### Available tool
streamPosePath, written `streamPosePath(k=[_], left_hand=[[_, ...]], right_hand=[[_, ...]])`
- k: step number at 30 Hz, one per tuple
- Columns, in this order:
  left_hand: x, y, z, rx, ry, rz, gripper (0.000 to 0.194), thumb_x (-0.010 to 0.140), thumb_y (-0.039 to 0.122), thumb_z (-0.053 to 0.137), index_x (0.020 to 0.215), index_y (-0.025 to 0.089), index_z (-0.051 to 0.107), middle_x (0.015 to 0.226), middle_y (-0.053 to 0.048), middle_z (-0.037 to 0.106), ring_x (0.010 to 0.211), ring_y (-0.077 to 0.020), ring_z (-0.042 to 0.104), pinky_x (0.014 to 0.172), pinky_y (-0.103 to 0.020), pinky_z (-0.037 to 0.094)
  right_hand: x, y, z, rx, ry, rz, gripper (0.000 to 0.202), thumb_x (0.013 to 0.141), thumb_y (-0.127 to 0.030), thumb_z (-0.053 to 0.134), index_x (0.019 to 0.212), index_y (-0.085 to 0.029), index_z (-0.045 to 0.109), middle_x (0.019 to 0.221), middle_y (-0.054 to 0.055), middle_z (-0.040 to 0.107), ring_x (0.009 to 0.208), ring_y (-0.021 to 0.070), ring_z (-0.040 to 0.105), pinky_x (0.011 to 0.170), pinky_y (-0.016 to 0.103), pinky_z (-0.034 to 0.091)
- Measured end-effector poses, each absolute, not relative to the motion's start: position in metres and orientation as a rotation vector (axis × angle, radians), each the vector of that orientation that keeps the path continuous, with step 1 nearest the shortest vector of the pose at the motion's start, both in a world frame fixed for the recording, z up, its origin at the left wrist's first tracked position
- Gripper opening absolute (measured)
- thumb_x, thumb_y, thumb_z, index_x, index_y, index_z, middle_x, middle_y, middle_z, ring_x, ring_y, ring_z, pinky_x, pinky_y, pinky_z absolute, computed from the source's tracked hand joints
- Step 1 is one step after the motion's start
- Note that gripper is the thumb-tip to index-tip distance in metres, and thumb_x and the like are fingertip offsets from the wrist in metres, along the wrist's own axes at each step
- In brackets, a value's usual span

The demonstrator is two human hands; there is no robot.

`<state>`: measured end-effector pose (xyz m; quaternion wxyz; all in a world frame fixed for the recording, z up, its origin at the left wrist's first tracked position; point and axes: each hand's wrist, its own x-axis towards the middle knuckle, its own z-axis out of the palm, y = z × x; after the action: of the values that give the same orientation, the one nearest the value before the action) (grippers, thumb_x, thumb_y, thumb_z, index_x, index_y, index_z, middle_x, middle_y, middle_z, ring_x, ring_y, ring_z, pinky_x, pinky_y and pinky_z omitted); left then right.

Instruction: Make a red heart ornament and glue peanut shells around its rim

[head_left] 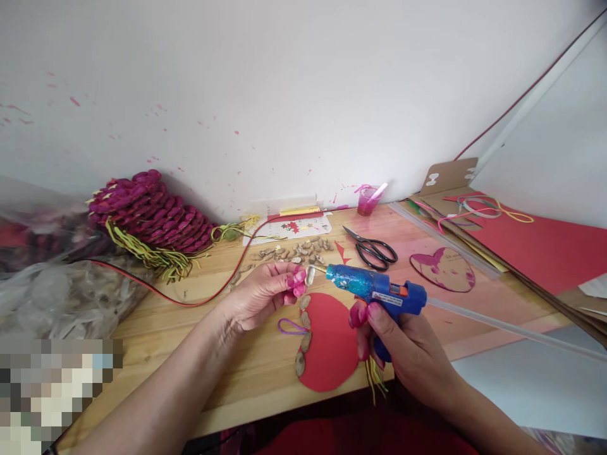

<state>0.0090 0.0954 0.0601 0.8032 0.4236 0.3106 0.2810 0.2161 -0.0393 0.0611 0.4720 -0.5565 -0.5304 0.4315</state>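
Between the fingertips of my left hand (pixel 272 287) is a peanut shell (pixel 310 276), its pale hollow side turned to the right. My right hand (pixel 398 344) is wrapped round the handle of a blue glue gun (pixel 363 284), whose metal nozzle points left and meets or nearly meets the shell. A clear glue stick (pixel 502 328) sticks out of the gun's back. Below my hands lies a red heart-shaped card (pixel 331 344) with several peanut shells (pixel 306 341) along its left edge. A purple cord loop (pixel 291 327) and yellow-green tassel strands (pixel 374 379) show at its two ends.
Loose peanut shells (pixel 303 251) and black scissors (pixel 372 248) lie behind my hands. A stained heart cutout (pixel 442 270) and red card sheets (pixel 545 246) are at right. A magenta peanut-shell piece (pixel 156 215) and plastic bags (pixel 90 297) stand left. A cup of pink paint (pixel 368 202) is near the wall.
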Motion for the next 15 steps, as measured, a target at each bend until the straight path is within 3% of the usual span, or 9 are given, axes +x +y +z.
streamPosePath(k=[15], left_hand=[[0.0085, 0.0952, 0.0605, 0.897, 0.666, 0.607, 0.03, 0.065, 0.03, 0.09, 0.069, 0.011, 0.067, 0.063, -0.003, 0.063, 0.054, -0.0065, 0.052, 0.049, -0.015, 0.038]], right_hand=[[0.2176, -0.0385, 0.0597, -1.366, -1.279, 1.066, 0.048, 0.097, -0.058, 0.045, 0.076, -0.018, 0.062, 0.056, 0.003, 0.063, 0.051, 0.0141, 0.057, 0.046, 0.025, 0.043]])
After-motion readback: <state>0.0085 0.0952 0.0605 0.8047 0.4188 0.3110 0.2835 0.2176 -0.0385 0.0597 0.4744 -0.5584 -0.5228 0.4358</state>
